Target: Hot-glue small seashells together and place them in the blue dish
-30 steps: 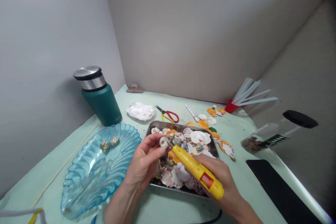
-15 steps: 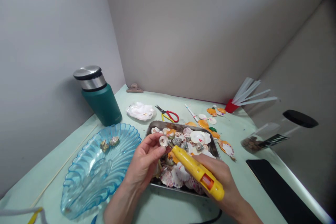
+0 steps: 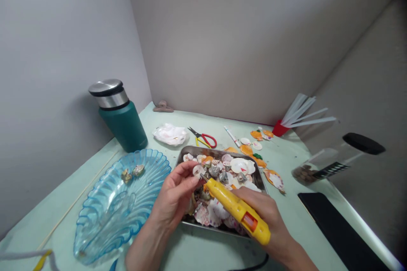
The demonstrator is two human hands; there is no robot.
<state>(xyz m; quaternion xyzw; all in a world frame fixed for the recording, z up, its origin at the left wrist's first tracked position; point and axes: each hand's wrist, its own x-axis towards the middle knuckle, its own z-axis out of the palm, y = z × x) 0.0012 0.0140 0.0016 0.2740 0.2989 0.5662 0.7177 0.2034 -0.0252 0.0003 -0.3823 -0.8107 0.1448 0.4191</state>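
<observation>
Between the fingertips of my left hand (image 3: 174, 194) is a small white shell (image 3: 198, 171), its hollow side facing up. My right hand (image 3: 270, 216) is wrapped round a yellow hot glue gun (image 3: 237, 209) with a red-orange window in its body. The gun's metal nozzle points left and meets the shell, or nearly so; actual contact is hard to make out. Below both hands lies a metal tray (image 3: 219, 229) heaped with scallop shells and small spiral shells. Its lower middle is partly hidden by the gun and my hands.
On the left are a blue shell-shaped dish (image 3: 152, 186) holding two small shells, and a green bottle (image 3: 124, 125). Behind the tray lie pliers (image 3: 203, 139), a marker (image 3: 231, 136) and a white wad (image 3: 171, 134). Orange shells (image 3: 246, 150), a red cup of glue sticks (image 3: 280, 128) and a jar (image 3: 318, 165) stand right.
The glue gun has shifted very slightly down and left, its nozzle tip now a touch lower at the shell. My left hand has barely moved.
</observation>
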